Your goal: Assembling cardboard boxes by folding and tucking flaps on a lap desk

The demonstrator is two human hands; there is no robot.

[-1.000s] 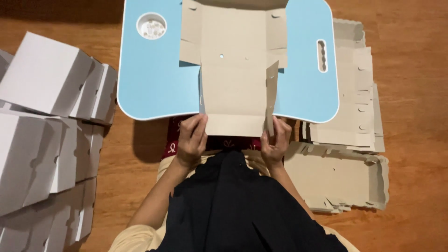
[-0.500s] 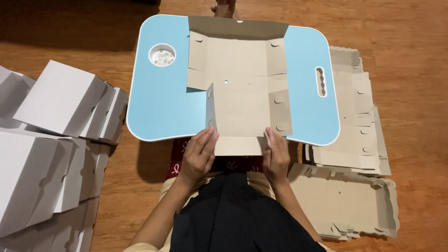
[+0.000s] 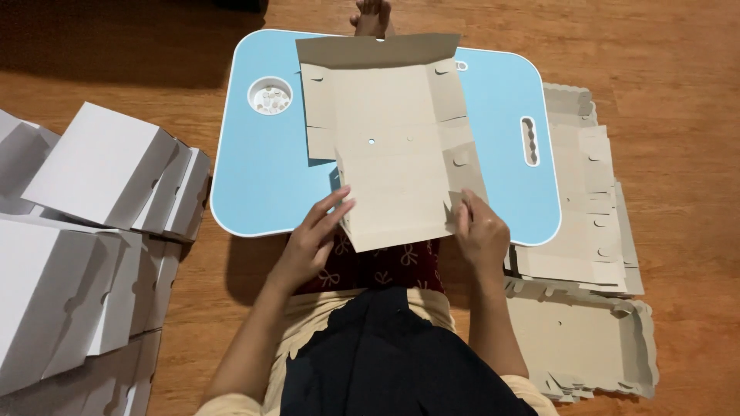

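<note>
While a light-blue lap table (image 3: 262,177) stands just beyond both hands, a flat cardboard blank (image 3: 393,146) is spread on it, its near edge overhanging toward them. Folded white boxes (image 3: 100,177) are piled well left of the left hand (image 3: 312,239), and flat blanks (image 3: 578,231) are stacked just right of the right hand (image 3: 482,231). The blank's near corners are pinched, one by each hand.

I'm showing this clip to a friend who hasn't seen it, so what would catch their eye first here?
First the light blue lap table on the wooden floor, with a flat brown cardboard box blank spread on it. The left hand and right hand touch its near edge. Then the white folded boxes stacked at the left and the pile of unfolded cardboard at the right.
</note>
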